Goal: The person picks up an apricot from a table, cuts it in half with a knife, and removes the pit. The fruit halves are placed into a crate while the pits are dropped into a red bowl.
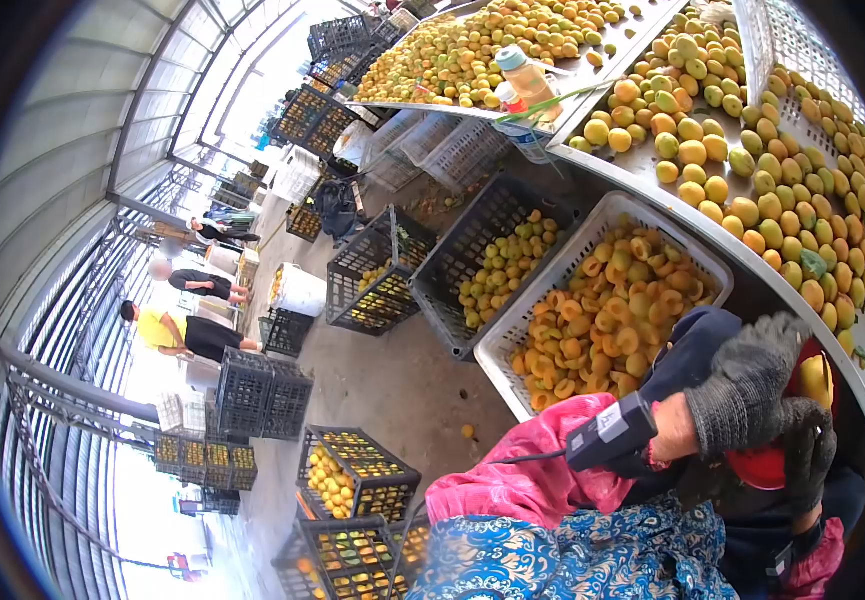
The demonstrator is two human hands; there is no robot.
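Note:
My left hand (750, 382), in a dark grey work glove, reaches across from a pink sleeve with a black device strapped at the wrist. Its fingers are curled by a yellow apricot (815, 382), which sits between my two hands. My right hand (808, 455), in a similar glove, is closed just below the apricot; what lies inside its fingers is hidden. A thin dark line crosses the apricot, too small to identify. Behind and under my hands shows a red container or object (755, 468), mostly covered. Close by stands a white crate (497, 350) of halved, pitted apricots (612, 310).
A metal table (642, 185) heaped with whole apricots runs along the right. On its corner stands a bottle (527, 75). A black crate (442, 290) of greenish fruit adjoins the white one. More crates (357, 475) stand on the floor; several people (187, 335) are farther left.

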